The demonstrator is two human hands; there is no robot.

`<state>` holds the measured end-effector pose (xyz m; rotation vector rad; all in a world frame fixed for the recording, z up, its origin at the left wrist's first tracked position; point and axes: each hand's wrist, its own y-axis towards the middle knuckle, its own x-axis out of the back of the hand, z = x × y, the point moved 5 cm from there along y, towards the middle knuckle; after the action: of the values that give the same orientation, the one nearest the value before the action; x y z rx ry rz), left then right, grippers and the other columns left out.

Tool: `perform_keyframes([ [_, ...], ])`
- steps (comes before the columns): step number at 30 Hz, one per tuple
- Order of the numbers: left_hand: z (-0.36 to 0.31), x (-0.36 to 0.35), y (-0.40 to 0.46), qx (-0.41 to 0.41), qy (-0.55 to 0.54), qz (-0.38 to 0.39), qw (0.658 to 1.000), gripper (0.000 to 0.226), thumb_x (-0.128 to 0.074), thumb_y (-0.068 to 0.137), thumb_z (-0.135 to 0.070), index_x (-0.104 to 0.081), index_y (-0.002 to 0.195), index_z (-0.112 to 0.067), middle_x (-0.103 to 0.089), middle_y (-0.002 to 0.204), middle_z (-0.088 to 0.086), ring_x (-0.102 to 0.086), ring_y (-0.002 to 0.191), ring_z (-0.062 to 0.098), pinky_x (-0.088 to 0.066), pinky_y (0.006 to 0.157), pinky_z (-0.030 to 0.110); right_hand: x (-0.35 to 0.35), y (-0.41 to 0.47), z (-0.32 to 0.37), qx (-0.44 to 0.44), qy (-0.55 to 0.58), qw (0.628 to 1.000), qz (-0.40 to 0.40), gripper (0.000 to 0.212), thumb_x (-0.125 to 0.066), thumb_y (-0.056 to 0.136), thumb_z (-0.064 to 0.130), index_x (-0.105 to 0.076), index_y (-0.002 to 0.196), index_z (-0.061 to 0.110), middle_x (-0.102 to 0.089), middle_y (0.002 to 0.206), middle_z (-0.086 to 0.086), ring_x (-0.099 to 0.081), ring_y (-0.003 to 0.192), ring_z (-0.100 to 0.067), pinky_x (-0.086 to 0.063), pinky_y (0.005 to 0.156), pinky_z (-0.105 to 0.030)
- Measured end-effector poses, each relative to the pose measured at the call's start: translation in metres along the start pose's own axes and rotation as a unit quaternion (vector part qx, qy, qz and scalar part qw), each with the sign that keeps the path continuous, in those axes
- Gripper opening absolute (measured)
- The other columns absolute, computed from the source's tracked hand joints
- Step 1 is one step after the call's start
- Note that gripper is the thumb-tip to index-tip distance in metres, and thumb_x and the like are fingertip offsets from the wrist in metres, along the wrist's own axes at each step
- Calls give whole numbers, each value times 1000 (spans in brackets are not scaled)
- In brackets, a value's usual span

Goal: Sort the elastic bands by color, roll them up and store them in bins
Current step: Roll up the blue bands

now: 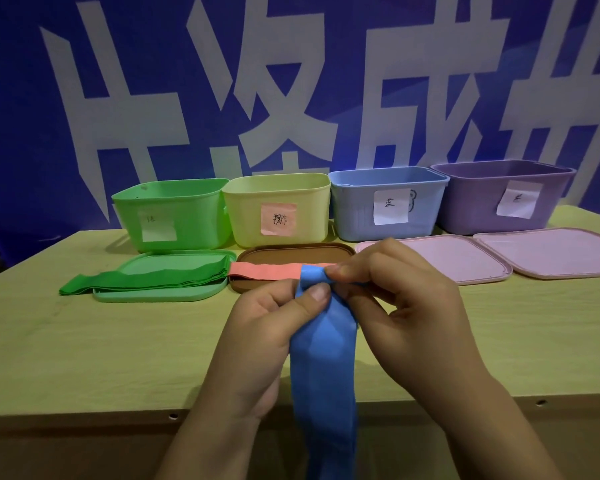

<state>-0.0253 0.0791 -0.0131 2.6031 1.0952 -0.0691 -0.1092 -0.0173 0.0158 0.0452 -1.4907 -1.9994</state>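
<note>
A long blue elastic band [323,368] hangs from my hands down past the table's front edge. My left hand [267,327] pinches its top end with thumb and fingers. My right hand [402,299] pinches the same end from the right, where the band is curled over. Green bands [142,277] lie stacked across a green lid [160,293]. A pink band [267,270] lies across a brown lid [291,252]. Behind stand four labelled bins: green [170,216], yellow [278,209], blue [385,206] and purple [499,199].
Two pink lids [465,261] [561,251] lie flat in front of the blue and purple bins. The wooden table [101,341] has its front edge near me. A blue wall with large white characters [291,81] rises behind the bins.
</note>
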Motion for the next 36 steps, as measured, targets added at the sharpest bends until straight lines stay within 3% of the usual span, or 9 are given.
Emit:
perform_keyframes([
  [5, -1, 1, -2, -32, 70, -44, 996, 18, -60, 70, -27, -75, 79, -26, -69, 87, 21, -62, 86, 38, -48, 85, 54, -2, -1, 0, -11, -17, 1000, 21, 11, -62, 76, 2, -67, 82, 9, -60, 83, 4, -58, 82, -6, -52, 68, -26],
  [10, -8, -2, -5, -56, 70, -33, 995, 39, -62, 62, -50, -75, 84, -21, -60, 94, 33, -57, 88, 43, -45, 86, 56, -1, 0, 5, -2, -25, 999, 35, 10, -61, 76, -1, -64, 78, 8, -58, 82, 1, -59, 81, -12, -51, 64, -28],
  [13, -6, -1, -5, -67, 88, -45, 993, 32, -68, 65, -54, -76, 83, -29, -65, 94, 28, -55, 97, 49, -42, 90, 62, -1, 4, 5, 0, -46, 997, 54, 9, -62, 77, 4, -65, 79, 12, -59, 82, 3, -58, 78, -12, -51, 64, -28],
  [16, -1, 1, -4, -71, 73, -34, 994, 23, -63, 74, -46, -76, 84, -29, -70, 91, 19, -59, 98, 43, -45, 91, 57, 1, 7, -2, -49, 48, 992, 106, 14, -64, 77, 9, -70, 84, 20, -60, 85, 8, -61, 84, -8, -52, 71, -18],
  [20, -5, 2, -3, -69, 37, 9, 997, 15, -64, 79, -30, -77, 86, -28, -75, 89, 5, -68, 90, 19, -52, 82, 30, 2, 6, -11, -173, 235, 943, 159, 15, -71, 79, 22, -75, 93, 23, -64, 94, 8, -63, 94, -9, -52, 77, -20],
  [24, -12, 4, -2, -99, 52, 23, 993, 23, -56, 78, -27, -76, 88, -32, -75, 92, 1, -67, 90, 16, -51, 81, 25, 2, 3, -8, -257, 327, 899, 141, 24, -53, 88, 32, -69, 107, 31, -70, 100, 11, -66, 95, -4, -54, 71, -18],
  [27, -14, 6, -3, -112, 81, 22, 990, 18, -64, 76, -30, -75, 90, -34, -74, 93, 4, -67, 91, 19, -51, 83, 33, 1, 3, -6, -274, 257, 913, 160, 36, -46, 77, 43, -66, 106, 35, -71, 98, 13, -67, 89, -2, -56, 69, -20],
  [31, -11, 7, -6, -111, 127, 22, 985, 29, -63, 71, -41, -72, 97, -30, -74, 91, 4, -68, 90, 27, -53, 80, 40, 4, 5, -2, -237, 125, 941, 206, 25, -51, 85, 39, -70, 100, 32, -71, 86, 13, -67, 78, -3, -56, 70, -21],
  [36, -10, 5, -3, -84, 110, 19, 990, 18, -67, 79, -28, -71, 96, -32, -75, 89, -3, -70, 85, 12, -55, 74, 24, 9, 5, -4, -156, 31, 980, 119, 15, -63, 85, 33, -71, 98, 33, -67, 83, 25, -64, 84, 0, -52, 72, -19],
])
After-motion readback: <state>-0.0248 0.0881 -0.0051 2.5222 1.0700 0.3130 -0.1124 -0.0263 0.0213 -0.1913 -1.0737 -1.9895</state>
